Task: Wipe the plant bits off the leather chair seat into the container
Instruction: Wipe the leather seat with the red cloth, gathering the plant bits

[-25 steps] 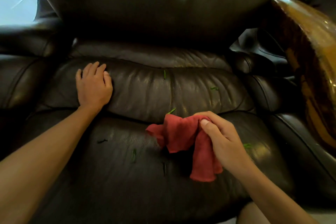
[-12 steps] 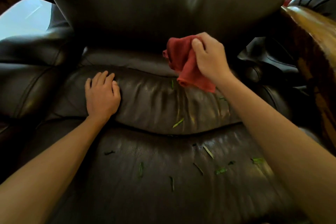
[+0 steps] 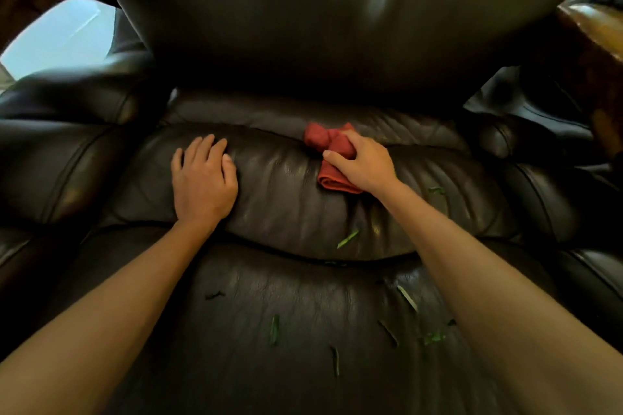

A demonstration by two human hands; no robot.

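Head camera looks down on a dark brown leather chair seat [image 3: 290, 199], with both bare forearms reaching forward over it. The right hand [image 3: 362, 163] is closed around a bunched red cloth [image 3: 328, 141], pressing it down onto the rear cushion roll; folds of the cloth poke out beyond the fingertips toward the backrest [image 3: 320, 17] and a flatter edge shows under the heel of the hand. The left hand [image 3: 202, 182] lies open and flat, palm down on the same cushion roll, well to the left of the right hand, fingers together and holding nothing. Green plant bits [image 3: 348, 238] are scattered on the leather: one pale sliver lies nearer the viewer than the right hand, just left of the right forearm; another small piece [image 3: 436, 190] sits to the right of the right wrist. More slivers lie on the front cushion between the two forearms, among them a dark green one [image 3: 274, 330], a thin one [image 3: 335, 360] closer still, a pale strip [image 3: 407, 297] against the right forearm and a small cluster [image 3: 433, 337] beside it. A dark scrap [image 3: 214, 295] lies just right of the left forearm. Padded armrests flank the seat, the left armrest [image 3: 67, 131] outside the left hand. A polished wooden piece [image 3: 596, 40] shows far right of the right hand.
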